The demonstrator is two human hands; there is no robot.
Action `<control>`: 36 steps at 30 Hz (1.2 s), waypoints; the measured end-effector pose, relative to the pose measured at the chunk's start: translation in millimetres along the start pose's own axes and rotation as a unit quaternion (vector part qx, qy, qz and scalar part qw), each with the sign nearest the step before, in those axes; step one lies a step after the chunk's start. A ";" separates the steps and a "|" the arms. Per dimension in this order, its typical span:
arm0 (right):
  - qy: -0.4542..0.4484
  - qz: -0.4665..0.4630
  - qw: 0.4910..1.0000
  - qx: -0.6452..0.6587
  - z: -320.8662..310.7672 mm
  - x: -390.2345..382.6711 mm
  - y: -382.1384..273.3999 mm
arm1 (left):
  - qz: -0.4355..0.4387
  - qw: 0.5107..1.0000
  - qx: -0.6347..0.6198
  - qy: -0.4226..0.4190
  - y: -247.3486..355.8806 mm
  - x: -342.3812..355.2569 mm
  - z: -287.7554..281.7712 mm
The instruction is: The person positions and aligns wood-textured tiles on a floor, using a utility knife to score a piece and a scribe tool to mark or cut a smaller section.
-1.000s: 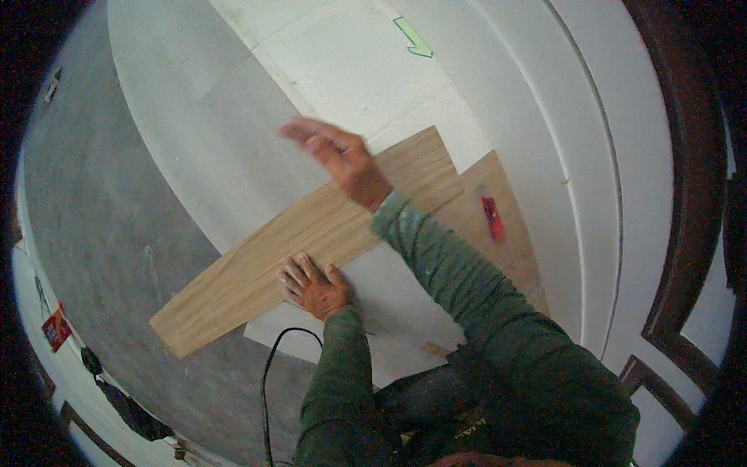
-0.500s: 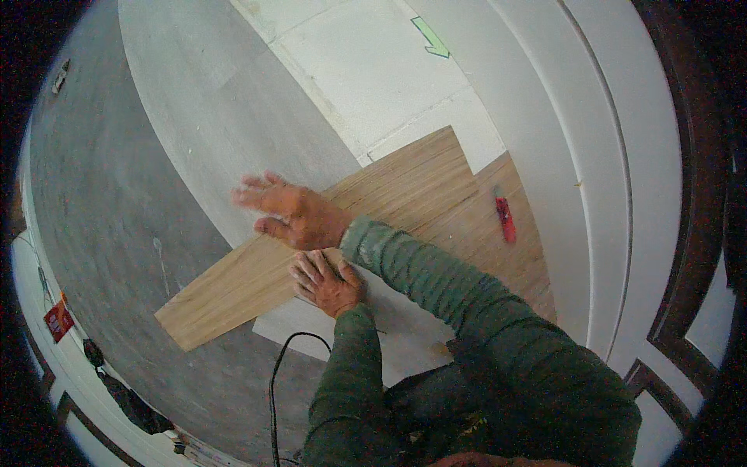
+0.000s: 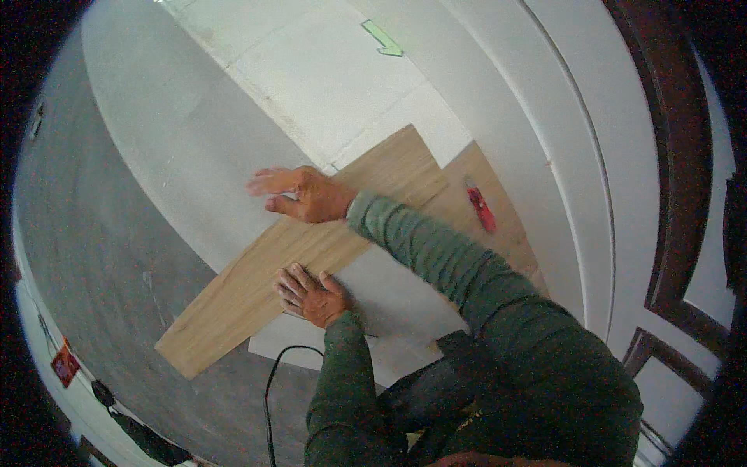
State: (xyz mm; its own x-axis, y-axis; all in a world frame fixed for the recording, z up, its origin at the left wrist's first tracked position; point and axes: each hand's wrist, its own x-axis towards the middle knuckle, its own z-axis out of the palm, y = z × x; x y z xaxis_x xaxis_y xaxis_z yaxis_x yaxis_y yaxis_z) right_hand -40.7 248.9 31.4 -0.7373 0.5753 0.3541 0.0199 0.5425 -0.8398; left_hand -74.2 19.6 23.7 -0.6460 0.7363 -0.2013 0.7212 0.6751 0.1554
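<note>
A long wood-look floor plank [image 3: 233, 300] lies diagonally in front of me, across a light grey strip and the darker grey floor. My left hand [image 3: 311, 297] rests on its near edge, fingers spread and flat. Above the plank's far side hovers my right hand [image 3: 307, 193], fingers stretched out and slightly blurred, holding nothing. A second wood-look plank [image 3: 498, 210] lies beside the first at the right, and on it sits a red-handled cutter [image 3: 480, 207]. Under my forearms is a pale grey board [image 3: 397, 288], partly hidden by my sleeves.
A black cable [image 3: 268, 389] curves over the dark grey floor [image 3: 117, 233] at the lower left. White tiles [image 3: 303, 70] with a green arrow [image 3: 381, 39] lie beyond the planks. A white skirting and wall [image 3: 537, 101] run along the right.
The whole view has shifted a little. My right hand has moved away from my left hand, toward the plank's far side. The left hand stays on the plank's near edge.
</note>
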 end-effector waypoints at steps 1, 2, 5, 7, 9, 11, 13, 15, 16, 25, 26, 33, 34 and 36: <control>0.083 0.083 0.990 0.073 -5.3 10.9 -30.1 | 0.004 1.000 0.007 0.022 -5.5 -1.0 3.6; 0.087 0.089 0.990 0.060 -21.4 1.5 -32.4 | 0.015 1.000 -0.002 0.018 -1.3 -3.4 9.2; 0.201 0.178 0.963 0.019 -67.8 -54.0 -31.6 | 0.036 0.998 0.002 0.045 8.1 -7.6 18.8; 0.304 0.330 0.893 -0.031 -86.0 -104.4 -23.6 | 0.034 0.998 0.010 0.050 8.9 -8.9 17.2; 0.346 0.353 0.863 -0.108 -92.2 -138.0 -39.2 | 0.031 0.998 0.027 0.045 7.2 -7.9 16.4; 0.305 0.378 0.866 -0.122 -82.8 -171.6 -61.9 | 0.029 0.998 0.041 0.037 4.6 -8.3 18.3; 0.263 0.400 0.868 -0.130 -68.7 -198.0 -75.9 | 0.030 0.997 0.044 0.064 -3.3 -6.2 22.2; 0.231 0.348 0.892 -0.174 -62.4 -225.3 -82.5 | 0.037 0.997 0.036 0.060 0.3 -8.9 22.1; 0.232 0.352 0.890 -0.173 -60.6 -236.4 -84.2 | 0.042 0.997 0.028 0.060 1.3 -9.7 21.8; 0.186 0.308 0.886 -0.292 -63.2 -294.4 -82.1 | 0.055 0.994 0.015 0.090 1.4 -9.1 27.5; 0.168 0.304 0.884 -0.313 -62.0 -297.2 -83.2 | 0.060 0.993 0.017 0.096 -0.4 -9.2 28.8; 0.157 0.286 0.871 -0.367 -60.4 -298.4 -81.8 | 0.115 0.990 0.012 0.079 -7.2 5.8 15.6; 0.163 0.283 0.872 -0.366 -62.3 -299.1 -79.5 | 0.178 0.981 -0.009 0.074 -5.3 9.1 9.1; 0.139 0.323 0.846 -0.402 -54.9 -309.9 -78.1 | 0.224 0.973 0.044 0.017 -8.4 33.7 -14.8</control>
State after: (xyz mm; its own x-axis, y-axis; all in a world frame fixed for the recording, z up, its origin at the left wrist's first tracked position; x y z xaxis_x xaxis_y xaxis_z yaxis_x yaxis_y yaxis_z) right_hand 223.4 61.8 9.8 -0.2128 0.9714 0.1053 0.8926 0.2371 -0.3835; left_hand -105.7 39.4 29.9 -0.2689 0.9580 -0.0997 0.9501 0.2809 0.1357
